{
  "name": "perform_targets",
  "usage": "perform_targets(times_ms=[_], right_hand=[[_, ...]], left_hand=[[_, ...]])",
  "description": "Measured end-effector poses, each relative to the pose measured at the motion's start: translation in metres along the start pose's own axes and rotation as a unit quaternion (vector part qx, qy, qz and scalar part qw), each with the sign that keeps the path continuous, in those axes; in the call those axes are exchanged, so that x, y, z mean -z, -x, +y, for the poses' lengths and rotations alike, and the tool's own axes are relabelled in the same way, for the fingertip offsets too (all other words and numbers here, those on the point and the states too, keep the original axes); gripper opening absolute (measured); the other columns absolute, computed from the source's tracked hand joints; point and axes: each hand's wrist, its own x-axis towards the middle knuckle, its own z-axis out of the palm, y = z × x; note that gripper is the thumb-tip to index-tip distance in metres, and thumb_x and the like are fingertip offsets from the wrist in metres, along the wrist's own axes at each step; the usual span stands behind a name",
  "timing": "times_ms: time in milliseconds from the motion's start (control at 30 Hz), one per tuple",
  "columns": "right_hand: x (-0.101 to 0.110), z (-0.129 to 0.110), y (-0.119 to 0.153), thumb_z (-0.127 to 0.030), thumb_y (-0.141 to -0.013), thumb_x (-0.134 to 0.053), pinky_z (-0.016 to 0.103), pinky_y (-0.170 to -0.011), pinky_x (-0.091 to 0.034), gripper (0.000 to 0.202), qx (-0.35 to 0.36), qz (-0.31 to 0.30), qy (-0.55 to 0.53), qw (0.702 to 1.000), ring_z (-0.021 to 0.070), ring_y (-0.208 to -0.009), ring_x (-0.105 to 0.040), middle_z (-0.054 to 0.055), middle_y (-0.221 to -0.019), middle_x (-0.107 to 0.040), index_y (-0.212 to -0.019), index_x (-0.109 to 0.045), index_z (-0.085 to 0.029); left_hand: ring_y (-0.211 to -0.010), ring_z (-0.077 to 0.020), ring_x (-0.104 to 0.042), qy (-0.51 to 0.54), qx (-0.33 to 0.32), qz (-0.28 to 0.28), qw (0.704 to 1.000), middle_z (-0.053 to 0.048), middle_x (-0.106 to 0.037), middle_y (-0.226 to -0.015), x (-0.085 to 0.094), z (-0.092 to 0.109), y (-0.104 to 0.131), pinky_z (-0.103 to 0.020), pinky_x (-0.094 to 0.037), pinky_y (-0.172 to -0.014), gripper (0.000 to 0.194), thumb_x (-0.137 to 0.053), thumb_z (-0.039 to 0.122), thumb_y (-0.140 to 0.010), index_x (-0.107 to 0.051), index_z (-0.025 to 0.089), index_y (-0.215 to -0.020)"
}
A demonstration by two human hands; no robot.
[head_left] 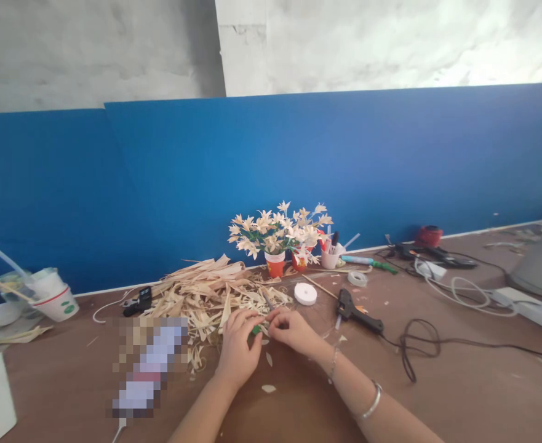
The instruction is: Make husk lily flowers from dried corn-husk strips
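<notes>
One green piece (pixel 255 330), mostly hidden, shows between left hand (pixel 239 346) and right hand (pixel 291 329), short of the table (pixel 474 394)'s back edge. Fingers curled; whether pinching it, cannot tell. Risk: right forearm (pixel 381 400) snagging the cord (pixel 492 346), dragging the glue gun (pixel 354 312).

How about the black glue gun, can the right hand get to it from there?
Probably yes: the glue gun lies just to the right of the right hand, with nothing tall between them. The white disc sits farther back. That hand seems busy beside the left hand, though.
</notes>
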Motion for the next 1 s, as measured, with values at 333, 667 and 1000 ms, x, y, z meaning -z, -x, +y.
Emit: perform_targets(times_ms=[333,667,1000], right_hand=[[-0.006,0.005,-0.002,-0.05,-0.075,-0.057,0.03,-0.078,-0.044,0.037,0.015,-0.01,-0.134,0.991,0.017,-0.079,-0.057,0.005,-0.084,-0.064,-0.067,-0.065,-0.015],[-0.008,0.0,-0.003,-0.042,-0.077,-0.053,0.025,-0.063,-0.043,0.029,-0.013,0.025,-0.149,0.988,0.0131,-0.065,-0.053,0.001,-0.072,-0.061,-0.065,-0.06,-0.017],[-0.009,0.004,-0.003,-0.032,-0.068,-0.061,0.023,-0.055,-0.041,0.017,-0.024,0.058,-0.169,0.984,0.0096,-0.057,-0.05,0.003,-0.087,-0.06,-0.065,-0.057,-0.016]], left_hand=[[-0.088,-0.0202,-0.056,0.149,0.05,0.044,0.987,-0.006,-0.063,-0.084,-0.002,-0.004,-0.002,-0.035,-0.045,-0.082,0.018,-0.048,0.022,-0.082,-0.059,0.019,-0.068],[-0.079,-0.0195,-0.058,0.15,0.037,0.056,0.986,-0.004,-0.063,-0.073,0.003,0.0,-0.002,-0.034,-0.045,-0.076,0.018,-0.05,0.022,-0.079,-0.058,0.019,-0.064],[-0.079,-0.0195,-0.058,0.16,0.047,0.06,0.984,-0.004,-0.063,-0.073,0.002,-0.002,-0.002,-0.033,-0.045,-0.076,0.018,-0.051,0.024,-0.079,-0.058,0.019,-0.064]])
